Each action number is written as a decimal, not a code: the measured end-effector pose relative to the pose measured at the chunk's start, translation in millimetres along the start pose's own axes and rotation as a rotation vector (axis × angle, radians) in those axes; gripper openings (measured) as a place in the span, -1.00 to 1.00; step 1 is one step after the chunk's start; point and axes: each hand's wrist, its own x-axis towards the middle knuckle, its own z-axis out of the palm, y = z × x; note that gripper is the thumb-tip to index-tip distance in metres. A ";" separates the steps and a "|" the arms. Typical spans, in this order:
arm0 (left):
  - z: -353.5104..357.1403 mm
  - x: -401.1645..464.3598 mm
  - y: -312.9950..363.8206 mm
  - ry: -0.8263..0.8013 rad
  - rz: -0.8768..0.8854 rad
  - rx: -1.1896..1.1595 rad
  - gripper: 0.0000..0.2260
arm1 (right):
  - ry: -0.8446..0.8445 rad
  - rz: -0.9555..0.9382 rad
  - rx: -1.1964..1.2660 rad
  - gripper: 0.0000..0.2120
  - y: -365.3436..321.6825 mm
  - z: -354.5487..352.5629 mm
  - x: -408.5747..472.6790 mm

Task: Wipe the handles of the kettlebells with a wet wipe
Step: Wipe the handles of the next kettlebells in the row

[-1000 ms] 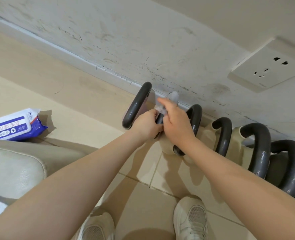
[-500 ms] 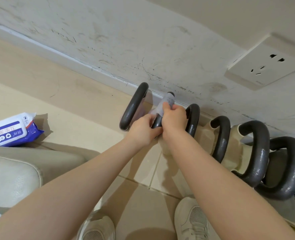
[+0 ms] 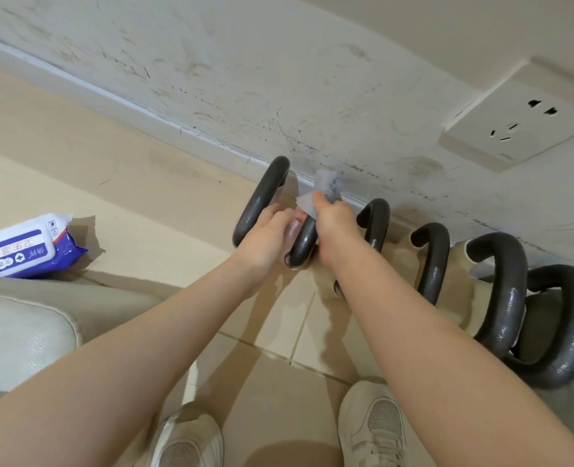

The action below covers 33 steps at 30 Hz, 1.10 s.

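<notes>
hidden: kettlebell handle (image 3: 304, 246) top under wet wipe (image 3: 326, 185) | right hand (image 3: 332, 224) fingers closed on wipe | left hand (image 3: 265, 234) grips kettlebell body, fingers hidden | wipes pack (image 3: 23, 247) left, on floor

Hands (image 3: 299, 227) hide the pink kettlebell's (image 3: 290, 230) body.

Wall (image 3: 312, 79) hems the kettlebells (image 3: 430, 261) behind — floor (image 3: 144, 183) leftward open.

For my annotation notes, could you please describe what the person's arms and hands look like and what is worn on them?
Both forearms are bare up to the frame edge, with no sleeves in view. The left hand and right hand wear no gloves, and no rings, watch or bracelets show. The nails are too small to judge.
</notes>
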 end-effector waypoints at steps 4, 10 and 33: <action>0.7 -3.2 8.2 0.023 0.004 0.026 -0.52 | -0.064 -0.139 -0.131 -0.63 34.9 -0.7 -13.4; -5.0 0.5 10.4 -0.118 -0.073 0.177 -0.25 | -0.006 -0.421 -0.230 -0.76 101.5 7.7 -34.3; -21.5 -6.0 2.5 -0.052 -0.071 0.071 -0.40 | 0.170 -1.229 -1.306 -0.67 10.1 -13.8 4.7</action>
